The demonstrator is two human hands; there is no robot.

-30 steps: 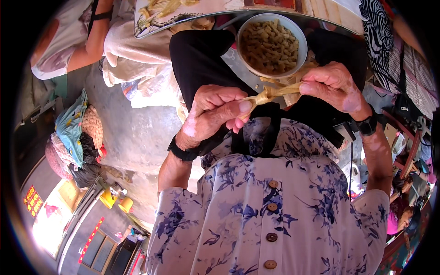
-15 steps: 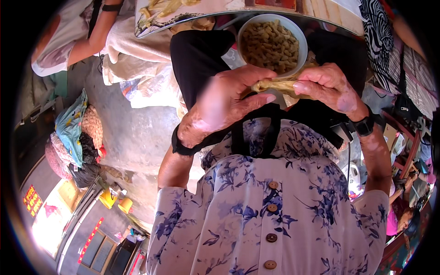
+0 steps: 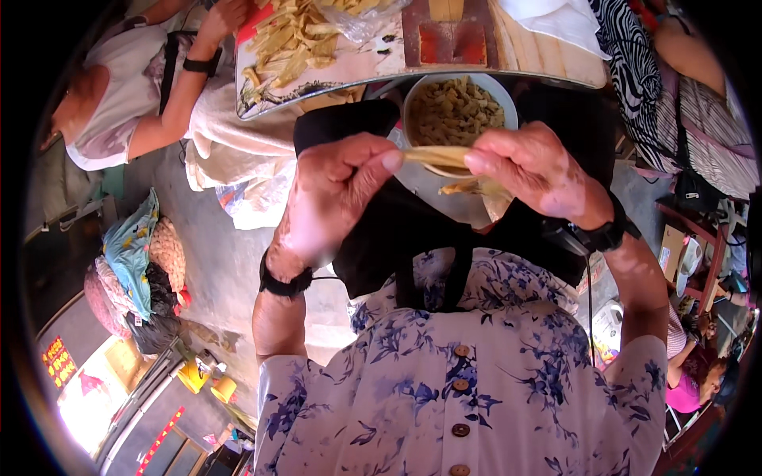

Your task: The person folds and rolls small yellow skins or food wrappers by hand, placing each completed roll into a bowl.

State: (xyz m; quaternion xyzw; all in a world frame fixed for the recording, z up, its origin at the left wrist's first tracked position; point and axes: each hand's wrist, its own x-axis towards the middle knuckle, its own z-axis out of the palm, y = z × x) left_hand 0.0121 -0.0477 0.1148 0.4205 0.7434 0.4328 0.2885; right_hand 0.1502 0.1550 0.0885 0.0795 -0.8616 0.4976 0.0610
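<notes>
Left hand (image 3: pixel 337 182) and right hand (image 3: pixel 540 170) pinch a yellow strip (image 3: pixel 436 156) between fingers (image 3: pixel 390 161), blocking the near part of a bowl (image 3: pixel 508 103); far left, loose strips (image 3: pixel 298 47) lie on the surface (image 3: pixel 357 68)

L grip (image 3: pixel 329 186), R grip (image 3: pixel 544 173) on yel. strip (image 3: pixel 435 156); bowl (image 3: pixel 509 101) nr.

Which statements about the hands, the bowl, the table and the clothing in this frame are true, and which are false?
1. The left hand and the right hand hold one yellowish strip between them. True.
2. Both wrists are bare. False: each wears a black band.
3. The bowl holds small yellowish pieces. True.
4. Loose strips lie on the table. True.
5. The shirt is plain black. False: it is pale with blue flowers.
</notes>
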